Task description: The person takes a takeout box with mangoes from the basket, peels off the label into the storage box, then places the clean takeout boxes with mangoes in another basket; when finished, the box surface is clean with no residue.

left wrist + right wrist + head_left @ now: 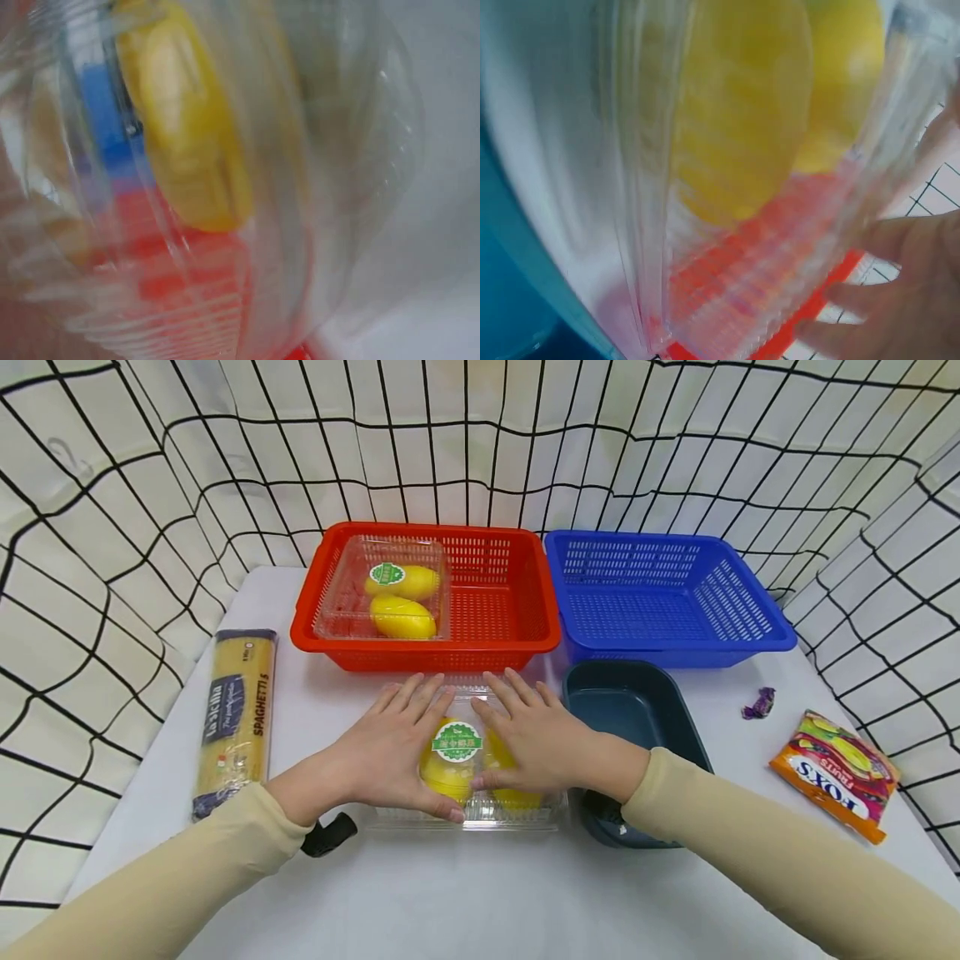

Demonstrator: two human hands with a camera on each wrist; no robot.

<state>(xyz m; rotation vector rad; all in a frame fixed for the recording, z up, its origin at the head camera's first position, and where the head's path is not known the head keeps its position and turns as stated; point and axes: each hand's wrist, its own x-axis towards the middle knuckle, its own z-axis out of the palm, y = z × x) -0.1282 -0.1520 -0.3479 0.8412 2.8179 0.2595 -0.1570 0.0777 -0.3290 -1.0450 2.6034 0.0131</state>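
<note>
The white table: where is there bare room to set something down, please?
Bare: the near side, below the nearer clear box; and between the dark tray and Fox's packet. Crowded: the centre, with left hand and right hand on the box.

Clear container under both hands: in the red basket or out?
Out: in the head view, the container sits on the table in front of the red basket.
</note>
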